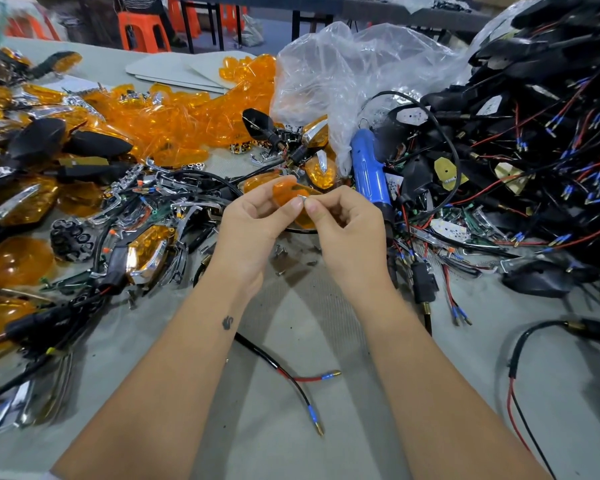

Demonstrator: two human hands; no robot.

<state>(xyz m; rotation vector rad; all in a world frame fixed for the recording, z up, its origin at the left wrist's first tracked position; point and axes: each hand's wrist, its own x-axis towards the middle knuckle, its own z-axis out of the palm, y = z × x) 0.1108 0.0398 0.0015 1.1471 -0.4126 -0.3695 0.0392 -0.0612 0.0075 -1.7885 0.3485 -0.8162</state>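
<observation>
Looks down over two bare forearms onto a grey counter (pixel 309 341) crowded with parts. Holds an amber lens (pixel 284 192) above the middle of the counter in the left grip (pixel 253 220), thumb and curled fingers closed round its near side. Hides most of the lens behind both hands; shows only its top edge and a sliver lower down. Pinches a tiny silvery piece (pixel 302 199) in the right grip (pixel 347 223), thumb and forefinger narrow, right at the lens's edge and touching the left fingertips. Cannot tell what the piece is: too small, half covered.

Just beyond the right grip, lying on the counter, a blue tool handle (pixel 369 168), its tip lost among wires. Behind that, a crumpled clear plastic bag (pixel 343 74), contents hard to make out. To the left, a heap of amber lenses (pixel 187 112) mixed with chrome trims, cut off by the frame edge. To the right, a tall tangle of black housings (pixel 534 116) with red and black wires, also cut off. Near the forearms, a loose wire (pixel 291 375) with blue-sleeved ends. At the far top, blurred orange stools (pixel 142 32).
</observation>
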